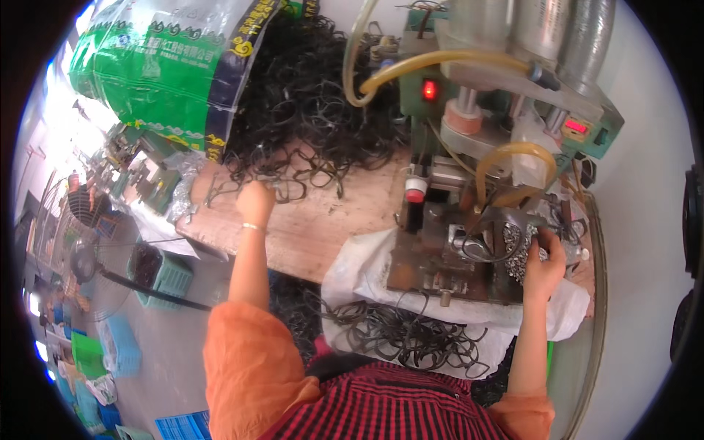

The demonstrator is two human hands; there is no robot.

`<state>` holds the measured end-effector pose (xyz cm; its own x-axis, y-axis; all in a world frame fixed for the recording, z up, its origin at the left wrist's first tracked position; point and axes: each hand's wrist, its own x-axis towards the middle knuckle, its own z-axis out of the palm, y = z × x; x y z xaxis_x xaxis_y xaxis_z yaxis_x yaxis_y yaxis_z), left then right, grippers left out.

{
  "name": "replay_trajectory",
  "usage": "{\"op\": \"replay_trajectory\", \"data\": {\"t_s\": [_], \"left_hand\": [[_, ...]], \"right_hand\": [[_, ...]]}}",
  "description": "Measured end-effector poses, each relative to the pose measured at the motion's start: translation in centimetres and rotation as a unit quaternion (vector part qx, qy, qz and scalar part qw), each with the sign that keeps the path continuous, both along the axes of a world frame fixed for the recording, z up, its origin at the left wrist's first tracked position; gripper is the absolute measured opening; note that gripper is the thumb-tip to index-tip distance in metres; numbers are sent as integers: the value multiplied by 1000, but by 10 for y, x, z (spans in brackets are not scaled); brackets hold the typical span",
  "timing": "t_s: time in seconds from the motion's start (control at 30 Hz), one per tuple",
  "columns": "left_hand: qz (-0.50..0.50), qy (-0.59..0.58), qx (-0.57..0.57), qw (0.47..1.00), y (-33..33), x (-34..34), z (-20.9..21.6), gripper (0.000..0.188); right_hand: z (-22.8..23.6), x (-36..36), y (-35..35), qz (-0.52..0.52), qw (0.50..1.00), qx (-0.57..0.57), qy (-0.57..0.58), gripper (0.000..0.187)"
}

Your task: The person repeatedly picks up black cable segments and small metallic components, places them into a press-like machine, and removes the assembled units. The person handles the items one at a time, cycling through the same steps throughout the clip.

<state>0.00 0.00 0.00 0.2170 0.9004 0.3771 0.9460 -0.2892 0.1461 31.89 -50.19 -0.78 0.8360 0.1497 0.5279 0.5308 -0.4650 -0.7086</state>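
My left hand [257, 204] is closed over the wooden table, with a thin black rubber strip [295, 192] showing at both sides of the fingers. Beyond it spreads a big tangled pile of black strips [315, 88]. On the right, my right hand [546, 268] has its fingers bent at a heap of small silvery metal pieces [515, 253] on the machine's bed. Whatever its fingertips hold is too small to make out. A dark loop [480, 257] lies across the green press machine [598, 117], just left of the metal pieces.
A green and white woven sack [169, 73] lies by the pile. More black strips [411, 334] rest on white cloth [352, 275] before my body. Yellowish hoses [455, 59] curve around the press. On the left stand a fan [86, 260] and a teal basket [172, 279].
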Motion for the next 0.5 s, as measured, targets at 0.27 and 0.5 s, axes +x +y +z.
{"op": "replay_trajectory", "data": {"t_s": [0.27,0.5], "left_hand": [[-125,-231,-151,953,4,22,-118,36],[-257,-279,-132,916,-139,24,-46,25]], "right_hand": [[-16,-16,-62,-67,997,31,5,14],[37,-70,-46,62,992,72,80,18]]}}
